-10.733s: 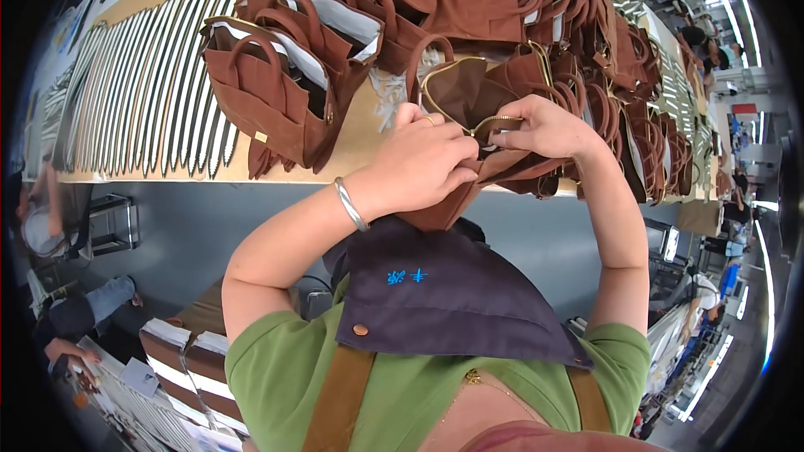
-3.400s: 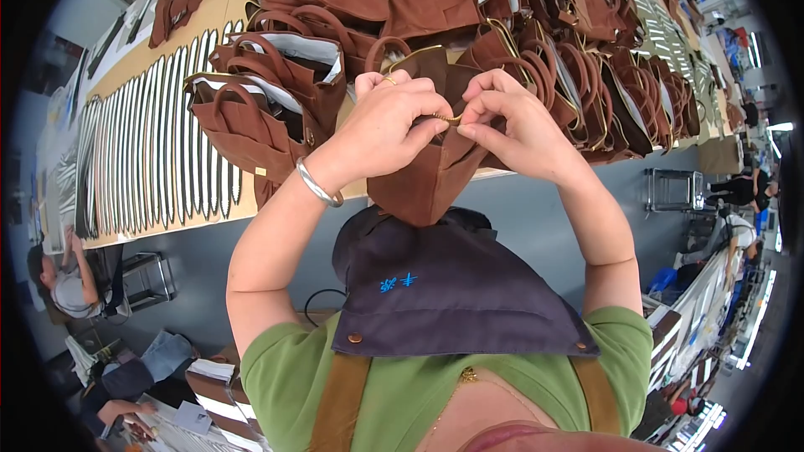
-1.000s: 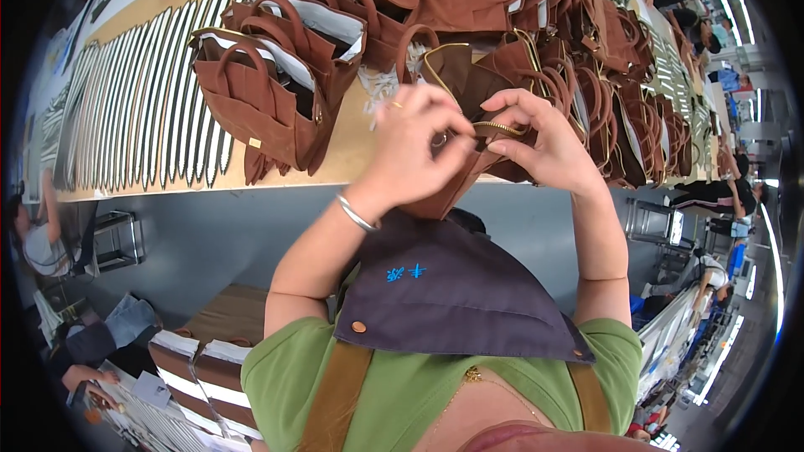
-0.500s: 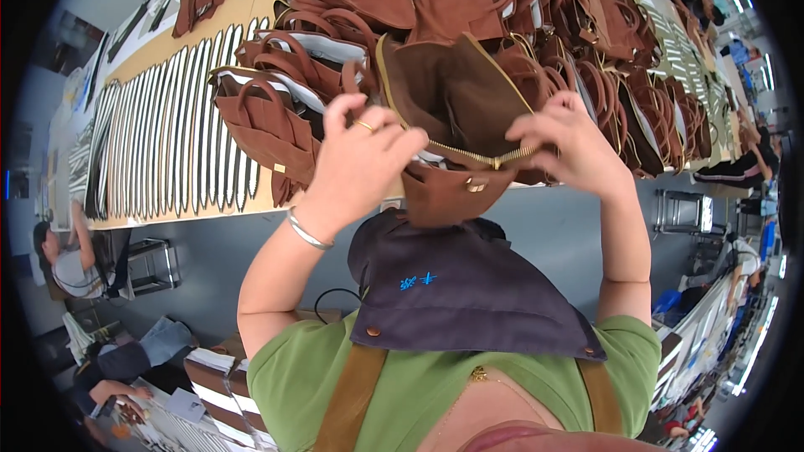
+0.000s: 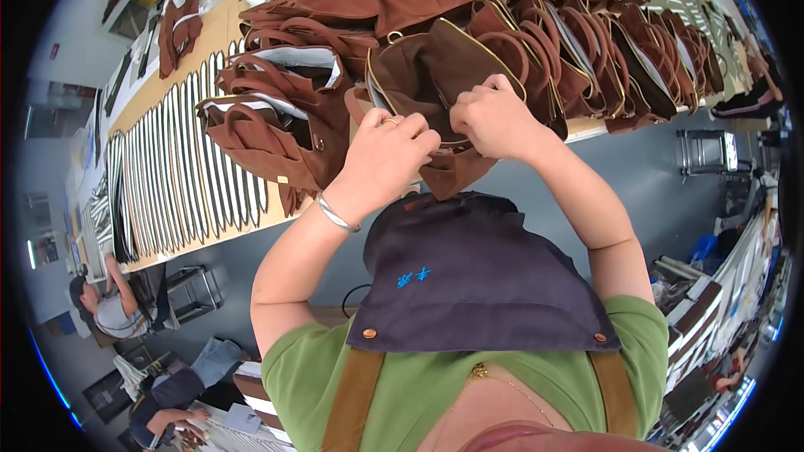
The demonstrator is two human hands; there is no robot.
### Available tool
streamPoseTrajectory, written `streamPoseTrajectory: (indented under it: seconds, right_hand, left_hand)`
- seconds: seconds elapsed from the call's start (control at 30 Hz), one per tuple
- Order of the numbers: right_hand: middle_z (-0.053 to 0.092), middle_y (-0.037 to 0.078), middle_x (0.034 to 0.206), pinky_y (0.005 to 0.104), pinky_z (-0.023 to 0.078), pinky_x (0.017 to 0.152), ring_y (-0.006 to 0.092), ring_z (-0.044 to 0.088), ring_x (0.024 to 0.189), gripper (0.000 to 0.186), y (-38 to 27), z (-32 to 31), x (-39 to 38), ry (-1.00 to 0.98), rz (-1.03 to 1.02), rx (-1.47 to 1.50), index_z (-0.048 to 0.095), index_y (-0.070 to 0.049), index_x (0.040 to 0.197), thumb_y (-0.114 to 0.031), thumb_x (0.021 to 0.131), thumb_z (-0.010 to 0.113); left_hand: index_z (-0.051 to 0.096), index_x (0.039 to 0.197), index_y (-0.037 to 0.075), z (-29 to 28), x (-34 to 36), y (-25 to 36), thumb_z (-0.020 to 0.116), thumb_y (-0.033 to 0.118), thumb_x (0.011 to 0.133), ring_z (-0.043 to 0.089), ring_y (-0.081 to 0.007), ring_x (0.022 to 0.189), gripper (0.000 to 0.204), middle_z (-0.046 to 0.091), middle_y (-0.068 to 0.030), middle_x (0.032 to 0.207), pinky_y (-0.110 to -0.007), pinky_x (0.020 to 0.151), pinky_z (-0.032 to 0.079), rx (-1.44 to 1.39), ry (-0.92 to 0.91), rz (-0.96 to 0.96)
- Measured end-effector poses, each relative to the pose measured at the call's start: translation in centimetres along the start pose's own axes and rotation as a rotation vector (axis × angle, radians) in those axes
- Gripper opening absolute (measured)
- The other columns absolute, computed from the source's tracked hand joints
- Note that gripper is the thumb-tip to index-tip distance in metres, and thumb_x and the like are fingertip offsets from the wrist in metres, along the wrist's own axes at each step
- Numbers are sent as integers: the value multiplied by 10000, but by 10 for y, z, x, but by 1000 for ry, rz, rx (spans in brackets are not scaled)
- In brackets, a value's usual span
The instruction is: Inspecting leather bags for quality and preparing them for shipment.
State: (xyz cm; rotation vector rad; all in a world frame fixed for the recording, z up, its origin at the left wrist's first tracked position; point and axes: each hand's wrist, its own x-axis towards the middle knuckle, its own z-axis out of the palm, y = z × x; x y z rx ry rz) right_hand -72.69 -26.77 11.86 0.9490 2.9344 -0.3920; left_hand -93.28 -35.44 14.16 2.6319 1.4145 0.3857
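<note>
A brown leather bag (image 5: pixel 435 75) with a gold zip edge is held open at the table's near edge. My left hand (image 5: pixel 387 155), with a ring and a silver bangle on the wrist, grips its front rim. My right hand (image 5: pixel 496 121) pinches the same rim just to the right, fingers curled over the opening. The bag's lower part hangs over the table edge above my dark apron (image 5: pixel 469 272).
Several finished brown bags (image 5: pixel 276 130) with handles lie stacked to the left and behind, more run along the table (image 5: pixel 180 59) to the right. Rows of dark and white strips (image 5: pixel 176 176) lie at left. People sit below left on the grey floor; a metal stool (image 5: pixel 708 151) stands right.
The bag has been pulled wider open and tilted up. Both hands have shifted along its rim and come closer together at the front edge.
</note>
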Motion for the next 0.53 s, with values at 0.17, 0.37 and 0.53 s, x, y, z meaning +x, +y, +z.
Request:
streamPoseTrajectory:
  seconds: [0.17, 0.37, 0.53]
  right_hand:
    - [635, 69, 908, 427, 487, 808, 273, 614, 966, 111, 0, -9, -16, 53, -26, 307, 681, -124, 867, -190, 797, 626]
    - [619, 68, 922, 406, 522, 747, 273, 634, 882, 86, 8, 2, -11, 90, 58, 170, 667, -111, 834, -192, 810, 650]
    - [587, 68, 988, 362, 532, 676, 273, 638, 802, 145, -12, 5, -13, 567, 192, 355, 638, -127, 972, -177, 841, 675]
  left_hand:
    - [629, 857, 119, -6, 6, 6, 697, 152, 785, 621, -183, 855, 105, 593, -17, 1159, -338, 870, 360, -21, -63, -32]
    - [684, 958, 119, -1, 1, 4, 669, 128, 803, 620, -185, 910, 156, 591, -16, 1204, -338, 884, 349, -9, -128, 22]
    - [690, 1016, 117, 1, 6, 2, 665, 113, 800, 618, -191, 934, 218, 588, -23, 1232, -343, 885, 347, 17, -225, -87]
